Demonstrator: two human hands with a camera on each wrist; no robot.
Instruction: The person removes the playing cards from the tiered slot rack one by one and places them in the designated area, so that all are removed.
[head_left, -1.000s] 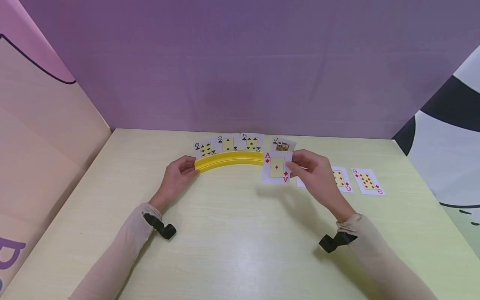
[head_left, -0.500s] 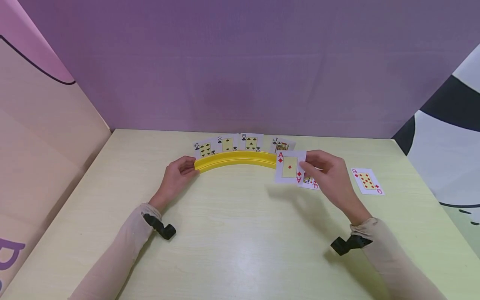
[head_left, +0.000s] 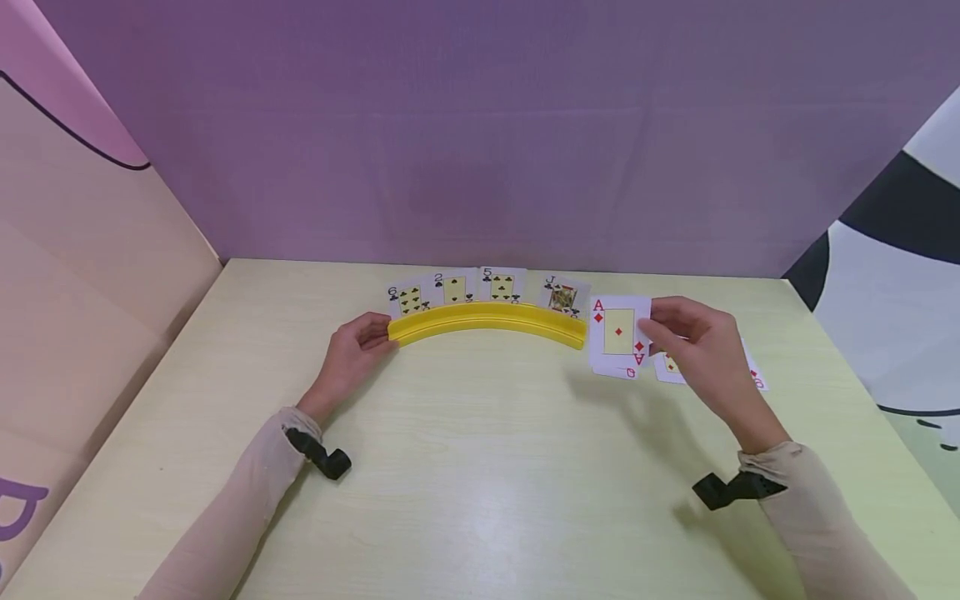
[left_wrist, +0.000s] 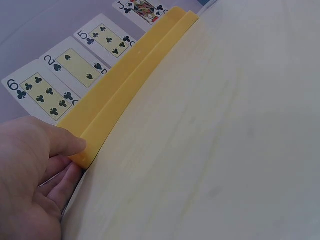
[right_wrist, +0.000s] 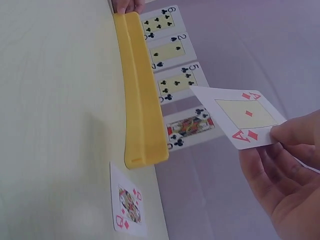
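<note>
A curved yellow card holder (head_left: 487, 322) (left_wrist: 131, 84) (right_wrist: 140, 100) stands on the pale table (head_left: 465, 467). Several cards stand in it: six of clubs (head_left: 408, 297), two of spades (head_left: 453, 288), five of clubs (head_left: 502, 285), jack of clubs (head_left: 562, 296). My left hand (head_left: 352, 354) (left_wrist: 35, 170) grips the holder's left end. My right hand (head_left: 701, 346) (right_wrist: 282, 170) pinches the ace of diamonds (head_left: 619, 331) (right_wrist: 242, 116) by its right edge, raised just right of the holder's right end.
Face-up cards lie flat on the table by the holder's right end: a queen of diamonds (right_wrist: 128, 205) (head_left: 624, 372) under the ace, and two more (head_left: 669, 368) mostly hidden behind my right hand. A purple backdrop (head_left: 480, 133) closes the far side.
My right hand has carried the ace of diamonds to the right, from in front of the holder's right part to beyond its end. The left hand has stayed on the holder.
</note>
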